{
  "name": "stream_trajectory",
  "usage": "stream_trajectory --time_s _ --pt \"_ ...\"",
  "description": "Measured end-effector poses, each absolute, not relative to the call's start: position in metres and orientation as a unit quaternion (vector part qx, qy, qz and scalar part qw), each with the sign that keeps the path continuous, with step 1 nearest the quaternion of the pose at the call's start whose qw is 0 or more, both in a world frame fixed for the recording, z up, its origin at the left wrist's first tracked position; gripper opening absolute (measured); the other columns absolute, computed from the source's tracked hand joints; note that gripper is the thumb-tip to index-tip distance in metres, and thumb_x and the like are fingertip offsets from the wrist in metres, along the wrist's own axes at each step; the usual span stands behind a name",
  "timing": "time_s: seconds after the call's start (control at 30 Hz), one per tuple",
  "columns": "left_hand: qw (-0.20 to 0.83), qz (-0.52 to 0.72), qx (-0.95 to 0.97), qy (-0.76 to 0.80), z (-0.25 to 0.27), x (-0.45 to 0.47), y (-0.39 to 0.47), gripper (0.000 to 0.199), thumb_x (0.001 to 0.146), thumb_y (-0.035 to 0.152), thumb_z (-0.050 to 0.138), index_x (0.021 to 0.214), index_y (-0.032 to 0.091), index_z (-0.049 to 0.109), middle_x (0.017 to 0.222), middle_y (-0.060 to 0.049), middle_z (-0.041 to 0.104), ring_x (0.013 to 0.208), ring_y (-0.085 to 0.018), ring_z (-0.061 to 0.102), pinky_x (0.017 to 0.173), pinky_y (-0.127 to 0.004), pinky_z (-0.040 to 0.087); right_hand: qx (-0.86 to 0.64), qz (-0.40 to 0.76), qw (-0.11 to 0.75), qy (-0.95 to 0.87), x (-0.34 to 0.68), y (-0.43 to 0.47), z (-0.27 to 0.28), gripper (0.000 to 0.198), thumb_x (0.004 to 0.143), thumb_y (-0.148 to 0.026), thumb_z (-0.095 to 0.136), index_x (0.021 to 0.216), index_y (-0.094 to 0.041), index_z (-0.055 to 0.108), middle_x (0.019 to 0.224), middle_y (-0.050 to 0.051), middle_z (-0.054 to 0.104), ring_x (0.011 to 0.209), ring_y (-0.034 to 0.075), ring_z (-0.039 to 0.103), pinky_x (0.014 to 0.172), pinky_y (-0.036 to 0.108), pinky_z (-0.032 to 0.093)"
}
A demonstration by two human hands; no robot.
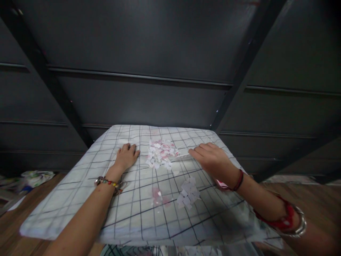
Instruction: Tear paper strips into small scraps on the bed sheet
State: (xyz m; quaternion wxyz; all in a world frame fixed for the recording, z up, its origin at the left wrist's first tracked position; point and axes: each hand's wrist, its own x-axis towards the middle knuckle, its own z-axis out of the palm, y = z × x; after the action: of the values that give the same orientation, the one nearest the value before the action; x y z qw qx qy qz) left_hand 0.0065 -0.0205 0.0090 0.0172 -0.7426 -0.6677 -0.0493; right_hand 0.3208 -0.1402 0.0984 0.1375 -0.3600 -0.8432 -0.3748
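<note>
My left hand point(126, 156) rests palm down on the checked cloth, its fingers loosely spread and nothing in them. To its right lies a loose pile of small white and pink paper scraps point(161, 151). My right hand point(211, 158) has its fingers closed on one end of a thin white strip point(183, 155); whether it is paper or a slim tool I cannot tell. The strip's other end reaches the right side of the pile. Closer to me is a smaller heap of white scraps point(188, 192). Left of that heap are some pinkish, partly see-through pieces point(160, 197).
A white cloth with dark grid lines point(144, 224) covers the work surface. Dark grey panels with metal bars point(149, 99) rise behind its far edge. Assorted items point(37, 177) lie beyond the left side, near the wooden floor point(319, 202).
</note>
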Motion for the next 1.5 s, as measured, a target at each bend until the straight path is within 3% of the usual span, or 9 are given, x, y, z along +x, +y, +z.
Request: stream_trajectory --time_s 0.2,0.47,0.97,1.23,1.5 --pt "0.012 -0.050 -0.740 -0.670 0.011 0.009 -0.022 0.051 0.098 0.041 0.031 0.138 0.015 0.049 0.147 -0.019 0.047 0.136 -0.028 0.042 0.109 -0.044 0.036 -0.379 -0.358 0.116 -0.845 0.328 -0.150 0.103 0.027 0.078 0.006 0.051 0.071 -0.018 0.061 0.063 0.001 0.058 0.063 0.018 0.048 0.066 0.031 0.031" --pt "0.003 -0.042 -0.740 -0.671 0.016 0.011 -0.026 0.051 0.099 0.038 0.030 0.140 0.013 0.048 0.148 -0.020 0.045 0.140 -0.029 0.039 0.111 -0.045 0.034 -0.359 -0.376 0.147 -0.842 0.321 -0.141 0.099 0.027 0.083 0.003 0.048 0.078 -0.017 0.065 0.066 0.001 0.060 0.064 0.018 0.050 0.066 0.031 0.032" --pt "0.003 -0.053 -0.736 -0.674 0.009 0.008 -0.020 0.053 0.097 0.040 0.030 0.140 0.015 0.048 0.147 -0.019 0.046 0.135 -0.029 0.045 0.110 -0.046 0.035 -0.376 -0.368 0.123 -0.841 0.317 -0.150 0.102 0.025 0.081 0.003 0.050 0.078 -0.017 0.064 0.064 0.001 0.059 0.062 0.018 0.050 0.066 0.031 0.032" --pt "0.000 -0.052 -0.744 -0.667 0.009 0.007 -0.020 0.054 0.098 0.040 0.028 0.141 0.013 0.047 0.148 -0.021 0.043 0.139 -0.030 0.039 0.111 -0.046 0.034 -0.371 -0.355 0.115 -0.851 0.328 -0.150 0.103 0.027 0.078 0.006 0.050 0.072 -0.019 0.060 0.062 0.000 0.057 0.061 0.018 0.048 0.065 0.031 0.030" --pt "0.004 -0.052 -0.747 -0.663 0.005 0.005 -0.017 0.055 0.097 0.041 0.027 0.140 0.014 0.047 0.148 -0.020 0.045 0.139 -0.028 0.039 0.110 -0.046 0.034 -0.372 -0.368 0.128 -0.842 0.327 -0.149 0.107 0.027 0.080 0.005 0.049 0.079 -0.017 0.064 0.066 0.001 0.061 0.064 0.018 0.050 0.066 0.031 0.031"
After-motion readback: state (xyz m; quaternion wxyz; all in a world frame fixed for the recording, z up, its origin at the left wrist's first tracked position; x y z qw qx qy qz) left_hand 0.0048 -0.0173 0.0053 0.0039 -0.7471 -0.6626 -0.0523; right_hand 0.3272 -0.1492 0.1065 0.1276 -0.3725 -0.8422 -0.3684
